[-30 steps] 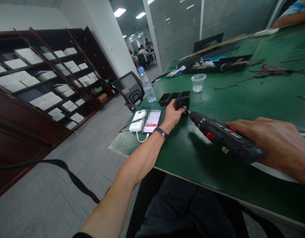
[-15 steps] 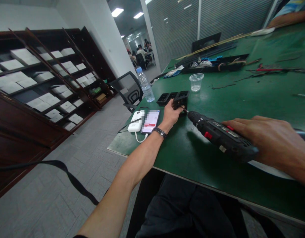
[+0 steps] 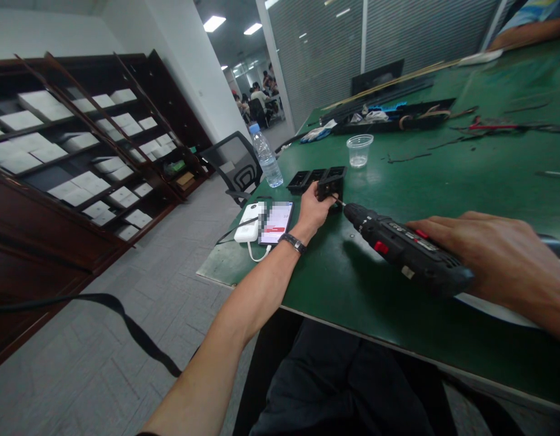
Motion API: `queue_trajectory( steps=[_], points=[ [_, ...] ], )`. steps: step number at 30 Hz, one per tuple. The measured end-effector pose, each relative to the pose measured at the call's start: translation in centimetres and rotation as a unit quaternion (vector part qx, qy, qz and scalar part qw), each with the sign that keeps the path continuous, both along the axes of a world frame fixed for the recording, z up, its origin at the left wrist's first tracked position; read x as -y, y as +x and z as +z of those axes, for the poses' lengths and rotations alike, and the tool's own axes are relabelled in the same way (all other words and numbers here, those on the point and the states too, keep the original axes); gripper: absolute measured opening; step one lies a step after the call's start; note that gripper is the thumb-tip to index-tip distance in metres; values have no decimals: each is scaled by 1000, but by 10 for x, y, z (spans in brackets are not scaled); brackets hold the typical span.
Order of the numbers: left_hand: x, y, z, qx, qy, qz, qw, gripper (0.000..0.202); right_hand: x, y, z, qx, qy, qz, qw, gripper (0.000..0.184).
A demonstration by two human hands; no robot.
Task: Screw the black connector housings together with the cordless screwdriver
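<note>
My right hand [image 3: 493,248] is wrapped round a black cordless drill [image 3: 407,251] with red buttons, lying level and pointing left. The thin bit at its front reaches a small black part [image 3: 328,188], which my left hand [image 3: 314,209] grips between thumb and fingers. Whether the bit sits in a screw is too small to make out. Just behind that part stands a black tray with compartments [image 3: 299,181], partly hidden by my left hand. A watch-like band [image 3: 293,243] circles my left wrist.
Left of my forearm lie a phone [image 3: 276,223] and a white power bank [image 3: 250,224], joined by a cable. A water bottle [image 3: 266,158] and a clear plastic cup [image 3: 359,151] stand farther back. Tools and a black toolbox [image 3: 398,121] lie beyond; another person's arm [image 3: 534,33] rests at the far right.
</note>
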State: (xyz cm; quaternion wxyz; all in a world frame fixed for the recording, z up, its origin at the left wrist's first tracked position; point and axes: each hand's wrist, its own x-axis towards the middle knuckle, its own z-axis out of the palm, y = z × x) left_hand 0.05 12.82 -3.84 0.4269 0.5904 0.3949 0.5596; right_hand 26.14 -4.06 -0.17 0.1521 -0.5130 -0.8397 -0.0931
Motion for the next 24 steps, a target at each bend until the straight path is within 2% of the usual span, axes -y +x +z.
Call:
queue_trajectory(
  steps=[7, 18, 24],
  points=[
    [0, 0, 0, -10, 1, 3, 1000, 37, -1, 1, -2, -8, -1, 2, 1000, 28],
    [1, 1, 1, -1, 2, 6, 1000, 35, 1, -6, 12, -10, -58, -27, 998, 36],
    [3, 1, 3, 9, -2, 3, 1000, 34, 0, -4, 8, -10, -51, -24, 998, 36]
  ],
)
